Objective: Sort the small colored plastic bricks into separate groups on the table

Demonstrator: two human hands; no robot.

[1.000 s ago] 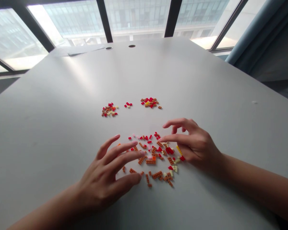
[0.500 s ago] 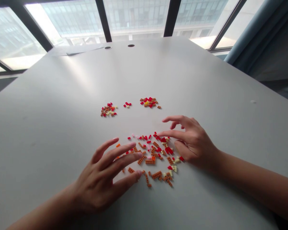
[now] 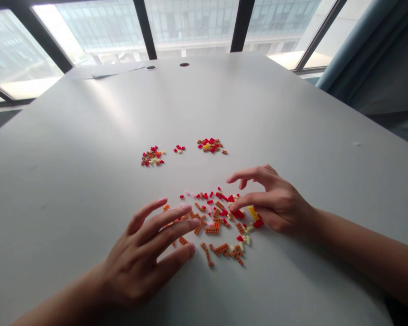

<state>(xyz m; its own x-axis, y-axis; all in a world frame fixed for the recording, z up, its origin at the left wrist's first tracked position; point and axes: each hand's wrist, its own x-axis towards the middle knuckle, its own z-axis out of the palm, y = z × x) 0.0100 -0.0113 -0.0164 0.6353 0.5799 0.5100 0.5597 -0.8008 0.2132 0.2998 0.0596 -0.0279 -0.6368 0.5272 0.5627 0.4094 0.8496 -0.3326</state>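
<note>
So the chunky red brick (image 3: 238,214) is on the counter (image 3: 292,127) just near-right of the index fingertip of the right hand (image 3: 275,201), long axis running roughly far-left to near-right, left hand (image 3: 144,253) farther off, both loosely open, nothing visibly held.

From my station I see a white worktop (image 3: 275,113) bearing a loose scatter of small bricks (image 3: 212,231) — brown, red, yellow, pink and cream — with a left pile (image 3: 152,156), a tiny middle cluster (image 3: 179,148) and a right pile (image 3: 212,145) beyond it, and a pale sheet (image 3: 110,71) near the far edge.
</note>
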